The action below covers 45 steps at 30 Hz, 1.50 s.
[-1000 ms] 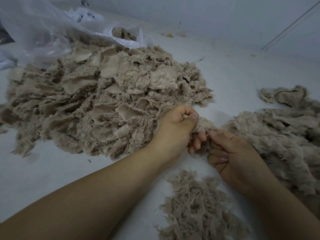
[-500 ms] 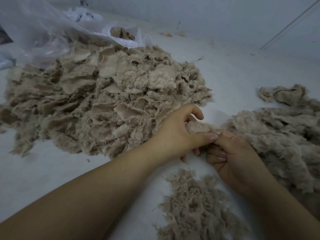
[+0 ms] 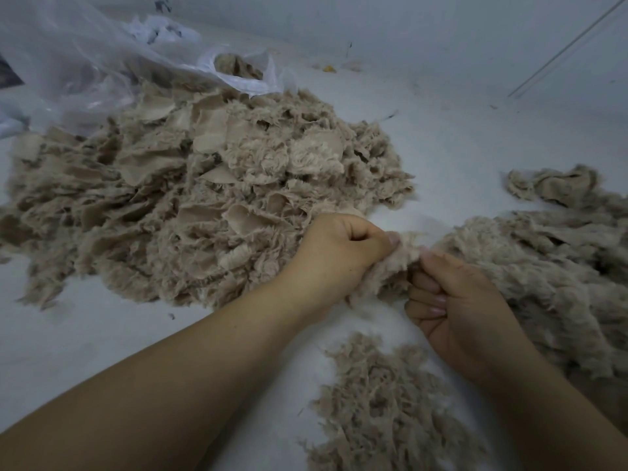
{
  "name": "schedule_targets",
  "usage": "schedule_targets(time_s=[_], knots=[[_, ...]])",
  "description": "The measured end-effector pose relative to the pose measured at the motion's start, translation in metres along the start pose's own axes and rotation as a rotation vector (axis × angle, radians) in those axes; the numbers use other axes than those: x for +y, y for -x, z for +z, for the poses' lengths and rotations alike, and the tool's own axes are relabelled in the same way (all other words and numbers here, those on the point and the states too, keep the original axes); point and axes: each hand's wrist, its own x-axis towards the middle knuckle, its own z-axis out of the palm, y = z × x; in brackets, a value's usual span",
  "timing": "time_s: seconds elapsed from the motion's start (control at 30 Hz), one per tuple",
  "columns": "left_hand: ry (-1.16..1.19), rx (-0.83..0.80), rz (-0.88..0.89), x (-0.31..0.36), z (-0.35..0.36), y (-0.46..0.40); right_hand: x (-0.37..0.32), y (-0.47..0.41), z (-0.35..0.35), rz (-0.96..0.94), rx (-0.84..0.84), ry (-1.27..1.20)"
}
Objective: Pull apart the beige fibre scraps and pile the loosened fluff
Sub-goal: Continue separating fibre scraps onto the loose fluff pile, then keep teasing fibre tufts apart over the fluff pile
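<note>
A big heap of beige fibre scraps [image 3: 204, 198] covers the left and middle of the white surface. Between my hands is one beige scrap [image 3: 396, 266]. My left hand [image 3: 336, 253] grips its left side with curled fingers and thumb. My right hand [image 3: 452, 300] pinches its right edge, fingers curled under. A small pile of loosened fluff [image 3: 384, 402] lies just below my hands. A second mass of beige fibre [image 3: 543, 266] spreads along the right, behind my right hand.
A clear plastic bag [image 3: 102, 62] with some scraps in its mouth lies at the back left, touching the big heap. The white surface [image 3: 458, 137] runs bare toward the back right, with small debris specks and a thin rod [image 3: 571, 45] leaning there.
My left hand has closed into a fist on the scrap and its thumb has shifted. The scraps now stretch a little wider between both hands.
</note>
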Motion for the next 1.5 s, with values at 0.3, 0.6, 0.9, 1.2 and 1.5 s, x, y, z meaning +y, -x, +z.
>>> schedule_targets(time_s=[0.3, 0.6, 0.9, 1.2, 1.5], knots=[[0.007, -0.086, -0.037, -0.001, 0.01, 0.006, 0.0, 0.005, 0.007, -0.044, -0.025, 0.195], [0.065, -0.089, -0.143, -0.001, 0.01, 0.005, 0.001, 0.008, 0.006, -0.096, -0.132, 0.209], [0.13, -0.09, -0.166, -0.005, 0.008, 0.003, 0.001, 0.007, 0.005, -0.095, -0.069, 0.151], [0.232, -0.066, -0.187, -0.005, 0.008, 0.002, 0.0, 0.007, 0.004, -0.062, -0.119, 0.183], [0.282, 0.092, -0.126, -0.002, 0.009, 0.001, 0.005, 0.003, 0.002, -0.059, -0.047, 0.205]])
